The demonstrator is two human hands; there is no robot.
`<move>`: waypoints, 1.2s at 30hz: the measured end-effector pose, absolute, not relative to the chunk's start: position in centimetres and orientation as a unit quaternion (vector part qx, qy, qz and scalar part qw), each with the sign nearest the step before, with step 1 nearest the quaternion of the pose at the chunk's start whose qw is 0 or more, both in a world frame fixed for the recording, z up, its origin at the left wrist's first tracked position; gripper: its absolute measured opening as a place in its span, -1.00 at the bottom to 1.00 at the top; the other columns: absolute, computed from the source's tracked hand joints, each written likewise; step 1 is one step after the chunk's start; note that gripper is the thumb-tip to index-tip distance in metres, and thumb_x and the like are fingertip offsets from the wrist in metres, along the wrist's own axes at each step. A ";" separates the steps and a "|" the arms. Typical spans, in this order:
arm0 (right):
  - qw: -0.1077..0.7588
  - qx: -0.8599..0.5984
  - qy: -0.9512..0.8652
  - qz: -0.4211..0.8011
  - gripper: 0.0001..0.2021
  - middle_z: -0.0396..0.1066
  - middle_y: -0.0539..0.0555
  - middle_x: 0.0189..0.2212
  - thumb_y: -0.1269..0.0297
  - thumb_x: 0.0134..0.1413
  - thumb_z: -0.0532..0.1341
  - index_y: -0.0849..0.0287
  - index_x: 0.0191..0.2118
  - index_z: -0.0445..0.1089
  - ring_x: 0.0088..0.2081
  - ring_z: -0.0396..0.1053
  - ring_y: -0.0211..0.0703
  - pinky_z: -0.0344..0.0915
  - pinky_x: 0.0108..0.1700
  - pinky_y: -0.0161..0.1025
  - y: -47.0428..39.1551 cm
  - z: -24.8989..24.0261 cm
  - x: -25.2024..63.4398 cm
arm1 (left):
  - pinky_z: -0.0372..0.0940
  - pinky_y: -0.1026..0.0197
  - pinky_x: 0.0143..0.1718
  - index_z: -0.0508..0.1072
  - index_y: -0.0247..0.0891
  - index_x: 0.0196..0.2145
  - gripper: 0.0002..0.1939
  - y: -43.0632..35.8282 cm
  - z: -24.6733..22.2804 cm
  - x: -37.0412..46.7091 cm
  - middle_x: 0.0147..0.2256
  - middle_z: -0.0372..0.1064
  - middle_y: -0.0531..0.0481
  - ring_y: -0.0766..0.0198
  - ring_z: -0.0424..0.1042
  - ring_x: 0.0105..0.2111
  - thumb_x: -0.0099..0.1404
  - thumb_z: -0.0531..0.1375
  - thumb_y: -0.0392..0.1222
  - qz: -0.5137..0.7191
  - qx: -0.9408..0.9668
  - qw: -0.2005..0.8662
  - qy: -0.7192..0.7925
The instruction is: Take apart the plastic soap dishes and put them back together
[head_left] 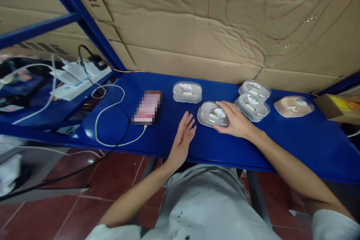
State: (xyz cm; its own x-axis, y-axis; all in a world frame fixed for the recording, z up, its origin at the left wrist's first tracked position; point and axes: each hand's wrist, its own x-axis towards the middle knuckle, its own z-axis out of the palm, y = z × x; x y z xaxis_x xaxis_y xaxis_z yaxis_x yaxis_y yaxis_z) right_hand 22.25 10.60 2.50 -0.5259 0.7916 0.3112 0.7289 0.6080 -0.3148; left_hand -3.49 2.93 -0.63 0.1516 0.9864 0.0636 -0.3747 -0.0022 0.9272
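My right hand [232,120] grips the right side of a grey box with a clear lid [206,114], thumb in front and fingers behind. This box rests on the blue table, slightly turned, with a light oblong piece and a round sticker on it. My left hand [184,135] is held to the left of it, fingers stretched and holding nothing. A similar grey box [187,97] sits farther back, beyond my left hand. Two more, a rear grey box [254,86] and a front grey box [251,108], stand close together right of my right hand.
A beige lidded box [294,107] and a cardboard carton [339,110] are at the right. A phone [147,108], its screen blurred, lies at the left on a white charging cable [97,127]. A power strip [81,78] sits beyond the blue frame. Cardboard [180,30] walls the back.
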 end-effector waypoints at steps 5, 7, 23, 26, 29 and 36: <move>0.183 -0.485 -0.854 0.035 -0.15 0.03 0.38 0.50 -0.14 0.31 0.26 0.15 0.53 0.00 0.51 -0.02 0.44 0.08 0.45 0.39 13.5 2.1 23.3 | 0.08 -0.12 0.47 0.24 0.12 0.40 -0.48 2.2 -0.8 -3.6 0.46 0.08 -0.07 0.03 0.09 0.47 0.56 0.18 -0.06 0.518 0.567 0.547 0.333; 0.187 -0.482 -0.856 0.006 -0.20 -0.10 0.33 0.55 -0.15 0.37 0.19 0.11 0.53 0.00 0.55 -0.17 0.42 -0.02 0.47 0.41 14.0 2.7 23.6 | 0.13 -0.11 0.45 0.27 0.10 0.38 -0.52 2.1 -1.0 -3.6 0.44 0.08 -0.09 0.03 0.13 0.44 0.56 0.17 -0.08 0.516 0.587 0.530 0.329; 0.082 -0.607 -0.782 0.119 -0.21 0.29 0.39 0.28 -0.15 0.09 0.37 0.06 0.35 0.21 0.15 0.42 0.48 0.40 0.18 0.31 11.4 6.2 34.2 | 0.39 0.04 0.17 0.48 -0.06 0.13 -0.75 2.5 -0.2 -4.0 0.17 0.35 -0.16 0.11 0.42 0.17 0.57 0.15 -0.13 0.457 0.642 0.530 0.314; 0.074 -0.576 -0.796 0.171 -0.22 0.32 0.28 0.23 -0.06 -0.04 0.46 -0.03 0.29 0.26 0.18 0.40 0.43 0.40 0.20 0.27 9.4 7.4 31.8 | 0.38 0.02 0.18 0.44 -0.04 0.17 -0.72 2.4 -0.1 -4.1 0.18 0.35 -0.15 0.11 0.42 0.17 0.57 0.15 -0.14 0.442 0.667 0.508 0.319; 0.062 -0.496 -0.843 0.200 -0.24 0.32 0.18 0.25 -0.01 -0.01 0.46 -0.09 0.30 0.27 0.26 0.34 0.36 0.33 0.26 0.33 7.5 8.3 28.0 | 0.31 -0.09 0.29 0.28 0.02 0.31 -0.49 2.0 0.0 -3.9 0.32 0.23 -0.17 0.01 0.30 0.31 0.48 0.27 -0.11 0.434 0.699 0.455 0.340; 0.141 -0.330 -0.891 0.279 -0.23 0.19 0.21 0.43 -0.11 0.23 0.37 -0.05 0.44 0.13 0.43 0.20 0.18 0.26 0.41 0.15 6.7 7.5 22.9 | 0.08 -0.29 0.45 -0.12 0.09 0.51 0.10 1.2 -0.6 -3.5 0.50 0.00 -0.22 -0.16 0.06 0.48 0.26 0.47 0.01 0.345 0.752 0.379 0.414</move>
State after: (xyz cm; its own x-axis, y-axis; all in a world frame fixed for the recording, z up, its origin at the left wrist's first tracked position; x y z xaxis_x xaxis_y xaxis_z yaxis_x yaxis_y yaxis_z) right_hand 22.88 6.73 7.46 -0.7426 0.6664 0.0670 0.5092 0.6267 -0.5898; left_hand -3.50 1.21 -0.60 0.4187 0.8849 0.2040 0.3618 -0.3686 0.8563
